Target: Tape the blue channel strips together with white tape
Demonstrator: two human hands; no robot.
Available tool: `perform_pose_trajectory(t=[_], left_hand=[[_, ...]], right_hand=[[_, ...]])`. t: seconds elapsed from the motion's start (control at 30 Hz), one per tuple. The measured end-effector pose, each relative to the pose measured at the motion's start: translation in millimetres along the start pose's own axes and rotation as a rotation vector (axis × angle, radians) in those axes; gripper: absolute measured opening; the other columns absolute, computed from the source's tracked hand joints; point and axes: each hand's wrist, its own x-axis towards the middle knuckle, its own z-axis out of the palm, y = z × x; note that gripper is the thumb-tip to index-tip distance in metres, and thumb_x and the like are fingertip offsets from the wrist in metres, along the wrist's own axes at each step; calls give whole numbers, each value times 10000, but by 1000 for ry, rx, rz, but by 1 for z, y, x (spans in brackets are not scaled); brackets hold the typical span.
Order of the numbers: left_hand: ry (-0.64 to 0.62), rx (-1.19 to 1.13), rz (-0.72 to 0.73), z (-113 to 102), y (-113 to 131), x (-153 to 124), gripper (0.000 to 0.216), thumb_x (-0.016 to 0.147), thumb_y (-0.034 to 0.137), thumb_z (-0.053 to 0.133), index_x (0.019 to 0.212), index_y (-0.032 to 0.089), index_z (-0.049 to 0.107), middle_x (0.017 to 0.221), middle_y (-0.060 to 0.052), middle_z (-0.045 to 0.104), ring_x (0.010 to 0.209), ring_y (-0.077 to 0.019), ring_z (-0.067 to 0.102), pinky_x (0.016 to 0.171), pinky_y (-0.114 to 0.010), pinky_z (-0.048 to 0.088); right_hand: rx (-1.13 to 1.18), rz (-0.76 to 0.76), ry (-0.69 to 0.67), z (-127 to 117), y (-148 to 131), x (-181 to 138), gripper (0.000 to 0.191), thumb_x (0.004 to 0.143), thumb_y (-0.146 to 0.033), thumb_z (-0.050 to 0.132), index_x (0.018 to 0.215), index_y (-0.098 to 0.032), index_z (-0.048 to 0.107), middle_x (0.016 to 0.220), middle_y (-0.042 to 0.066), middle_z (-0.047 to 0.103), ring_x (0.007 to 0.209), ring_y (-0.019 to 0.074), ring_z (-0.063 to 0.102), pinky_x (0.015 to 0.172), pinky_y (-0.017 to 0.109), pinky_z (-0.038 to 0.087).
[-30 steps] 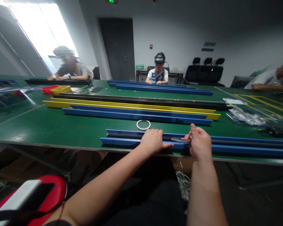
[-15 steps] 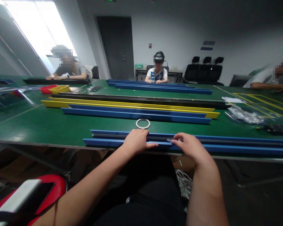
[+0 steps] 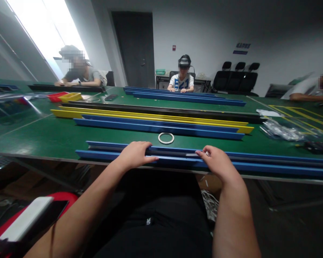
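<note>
A long blue channel with a dark strip along its inside lies across the near edge of the table. My left hand grips it across its width, thumb on the near side and fingers at the far wall. Farther right, my right hand is closed in a pinch over the same channel. Between its thumb and fingers is a small whitish strip, which reaches left into the channel. A white ring, like a roll of tape, lies flat just beyond the channel.
Behind the ring lie another blue channel, a yellow channel and black channels. Crumpled clear plastic lies to the right; red and yellow trays stand at left. Several people sit around the green table.
The near blue channel has slid left, and my left hand has moved left with it. My right hand stays at nearly the same place, with more of the whitish strip showing.
</note>
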Motion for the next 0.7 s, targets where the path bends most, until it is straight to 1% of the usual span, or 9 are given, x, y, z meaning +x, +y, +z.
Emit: perform_pose_trajectory(t=[0.07,0.17,0.23,0.3,0.4,0.5,0.57,0.6,0.7], left_hand=[[-4,-19,12,-3,7,1,698,818,743,489,1288,238,601,1210,-106,688,1119,-304,628,969,-390,443],[-7,-48,41,-4,26,5,689,859,716,455,1376,267,527,1281,-98,649,1166,-294,602,1003,-404,415],[-4,-62,69,-1,45,10,715,857,726,450,1412,276,482,1325,-104,620,1196,-300,580,1024,-425,393],[16,-62,102,6,69,17,743,850,737,452,1415,256,467,1332,-121,611,1218,-311,561,1045,-445,371],[63,-53,103,18,108,31,709,852,734,452,1331,216,522,1243,-146,643,1183,-323,571,1016,-456,383],[51,-63,76,26,141,48,738,825,786,419,1238,194,572,1127,-151,675,1093,-322,609,965,-454,410],[30,-71,61,29,153,57,771,794,827,405,1169,185,608,1076,-150,689,1046,-324,628,926,-448,430],[18,-75,57,29,156,60,781,779,843,401,1127,181,627,1053,-149,695,1026,-323,637,904,-441,441],[15,-85,61,30,155,64,774,756,866,403,1011,180,657,992,-138,707,974,-313,657,850,-414,462]], right_hand=[[-42,-20,-12,2,0,0,386,828,-581,585,680,-225,561,659,16,610,595,160,503,556,275,307],[-40,-78,53,3,-1,1,353,865,-496,546,646,-219,526,701,31,617,639,160,521,588,270,319],[15,-38,107,2,-2,1,317,887,-437,508,665,-215,548,723,38,637,659,161,553,601,264,331],[89,60,122,0,-3,0,305,886,-447,516,698,-214,573,669,26,635,611,159,560,578,260,331],[184,139,121,-4,-3,-3,293,850,-498,585,772,-216,598,602,-2,608,540,151,537,553,259,339],[309,76,180,-8,-3,-6,290,862,-465,583,1015,-223,633,731,4,645,620,157,577,606,267,397],[405,39,240,-10,-5,-7,349,900,-451,526,1157,-230,609,785,10,637,646,155,578,619,272,419],[449,33,268,-11,-6,-7,365,914,-455,501,1184,-229,601,786,10,626,639,151,570,608,271,423],[573,56,377,-11,-12,-6,367,918,-485,497,1137,-213,611,766,12,609,602,136,545,552,256,412]])
